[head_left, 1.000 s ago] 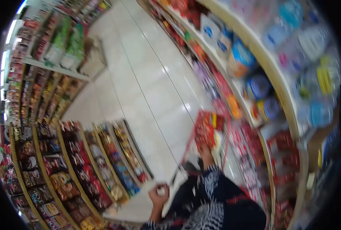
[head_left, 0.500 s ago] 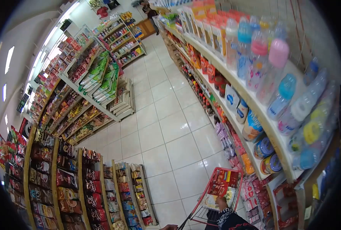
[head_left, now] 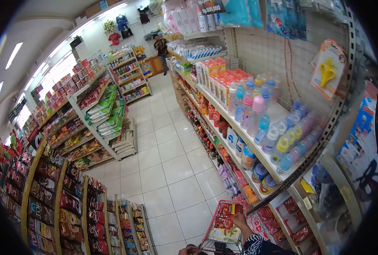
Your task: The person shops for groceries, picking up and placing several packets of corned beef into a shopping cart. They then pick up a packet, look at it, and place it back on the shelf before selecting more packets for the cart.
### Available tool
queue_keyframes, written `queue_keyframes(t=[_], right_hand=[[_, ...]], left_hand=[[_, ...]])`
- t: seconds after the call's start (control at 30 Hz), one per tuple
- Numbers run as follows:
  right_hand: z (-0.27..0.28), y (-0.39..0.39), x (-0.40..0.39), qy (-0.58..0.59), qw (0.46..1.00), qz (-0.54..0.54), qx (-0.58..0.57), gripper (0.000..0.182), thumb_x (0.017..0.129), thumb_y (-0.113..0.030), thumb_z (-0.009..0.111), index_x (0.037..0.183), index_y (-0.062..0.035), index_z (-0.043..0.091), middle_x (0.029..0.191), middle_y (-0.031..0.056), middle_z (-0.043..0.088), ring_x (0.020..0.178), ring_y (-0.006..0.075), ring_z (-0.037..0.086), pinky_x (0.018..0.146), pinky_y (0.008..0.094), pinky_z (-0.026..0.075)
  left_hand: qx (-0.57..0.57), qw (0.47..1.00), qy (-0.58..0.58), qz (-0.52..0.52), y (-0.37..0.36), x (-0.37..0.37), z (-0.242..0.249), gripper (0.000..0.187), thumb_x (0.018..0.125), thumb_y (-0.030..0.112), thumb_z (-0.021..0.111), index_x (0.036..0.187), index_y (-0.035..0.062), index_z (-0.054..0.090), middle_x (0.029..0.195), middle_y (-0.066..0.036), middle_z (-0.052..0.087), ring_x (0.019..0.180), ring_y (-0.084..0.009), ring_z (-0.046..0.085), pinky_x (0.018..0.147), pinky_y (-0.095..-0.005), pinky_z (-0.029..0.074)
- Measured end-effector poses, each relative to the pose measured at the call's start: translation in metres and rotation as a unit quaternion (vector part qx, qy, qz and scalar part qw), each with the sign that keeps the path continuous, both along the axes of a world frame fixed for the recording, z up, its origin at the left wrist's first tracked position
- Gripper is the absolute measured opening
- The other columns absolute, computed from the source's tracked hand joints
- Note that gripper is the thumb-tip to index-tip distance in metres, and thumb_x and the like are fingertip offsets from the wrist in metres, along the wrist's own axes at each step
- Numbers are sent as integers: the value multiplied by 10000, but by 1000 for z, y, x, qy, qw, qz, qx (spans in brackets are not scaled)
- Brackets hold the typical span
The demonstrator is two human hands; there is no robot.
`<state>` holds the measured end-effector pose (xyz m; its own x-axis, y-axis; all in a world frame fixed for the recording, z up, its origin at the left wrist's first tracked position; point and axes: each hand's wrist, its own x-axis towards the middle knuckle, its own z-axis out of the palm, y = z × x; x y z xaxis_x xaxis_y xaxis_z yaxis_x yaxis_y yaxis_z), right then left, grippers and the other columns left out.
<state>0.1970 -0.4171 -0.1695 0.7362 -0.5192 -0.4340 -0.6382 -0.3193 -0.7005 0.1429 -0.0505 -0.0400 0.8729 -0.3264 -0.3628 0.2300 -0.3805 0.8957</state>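
Note:
A small red-rimmed shopping cart point(head_left: 209, 225) stands at the bottom of the head view. In its basket lie a red packet point(head_left: 224, 221) and a pale yellow-and-white pack point(head_left: 224, 235). My right hand point(head_left: 240, 221) reaches over the basket, its fingers curled at the red packet's edge; their tips are partly hidden. At the frame's lower edge my left hand point(head_left: 189, 250) is closed around the dark cart handle by the rear left corner, partly cut off.
Baby bottles point(head_left: 278, 142) line the right shelf, above cans point(head_left: 267, 185). Coffee packets point(head_left: 71, 200) fill the left rack. Between them a tiled aisle point(head_left: 165, 165) leads to a person point(head_left: 161, 49) at the far end. A yellow banana-shaped item point(head_left: 327, 73) hangs at right.
The view has tilted up and swung right, so more of the upper shelves shows. In the picture, the cart and my right hand sit further left, and more of my left hand is visible.

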Motion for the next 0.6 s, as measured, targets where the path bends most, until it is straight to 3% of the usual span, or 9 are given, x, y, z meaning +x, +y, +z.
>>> queue_keyframes(t=[0.1,0.2,0.27,0.33,0.37,0.4,0.47,0.5,0.6], right_hand=[[33,0,-19,-154,985,-74,5,257,830,-194,741,1014,-26,679,818,116,711,743,228,692,703,358,554],[104,2,-53,-246,962,-116,7,167,863,-117,694,997,-20,672,821,110,712,729,199,693,680,328,552],[81,-7,-81,-260,948,-181,-33,88,873,-78,671,939,-20,668,785,102,698,707,168,686,641,303,546],[134,-6,-111,-287,929,-218,-85,52,860,-41,647,903,-15,662,751,97,684,688,155,678,614,295,539],[130,-13,-128,-305,921,-221,-104,76,876,4,584,929,-10,638,765,61,685,701,124,658,641,255,515],[178,-6,-133,-281,914,-264,-128,70,881,10,571,904,-12,633,742,53,661,694,113,636,634,248,505],[187,-13,-151,-315,883,-309,-159,91,893,-5,554,910,-5,644,750,55,636,690,103,604,644,248,484],[173,-24,-162,-292,874,-348,-170,89,885,15,565,931,-10,637,793,64,660,723,124,637,673,257,503],[230,-21,-164,-297,851,-374,-219,87,909,-30,579,946,26,636,782,96,661,728,157,650,673,305,515]], left_hand=[[-65,996,0,-61,14,-4,-11,259,879,70,719,1126,-8,704,802,-66,721,708,-166,660,694,-327,555],[30,992,-24,-121,4,11,62,249,881,133,768,1087,1,722,697,-6,642,585,-79,529,563,-273,456],[21,990,-45,-133,9,16,51,209,887,154,766,1037,13,730,692,0,644,573,-83,533,545,-277,460],[4,990,-43,-134,10,20,41,234,891,223,744,989,11,728,677,-66,681,519,-172,579,530,-337,482],[5,989,-39,-140,14,23,25,234,891,223,744,989,11,728,677,-66,681,519,-172,579,530,-337,482],[-20,991,15,-133,20,26,3,229,878,215,769,990,17,740,659,-30,658,550,-110,566,550,-282,467],[-52,988,45,-139,25,27,-12,280,901,238,783,1067,17,743,644,45,607,587,-7,502,542,-205,412],[-47,987,50,-144,27,29,-16,280,901,238,783,1067,17,743,644,45,607,587,-7,502,542,-205,412],[-31,984,17,-176,32,38,-24,259,906,218,763,1066,15,744,675,26,639,608,-29,544,568,-218,445]])
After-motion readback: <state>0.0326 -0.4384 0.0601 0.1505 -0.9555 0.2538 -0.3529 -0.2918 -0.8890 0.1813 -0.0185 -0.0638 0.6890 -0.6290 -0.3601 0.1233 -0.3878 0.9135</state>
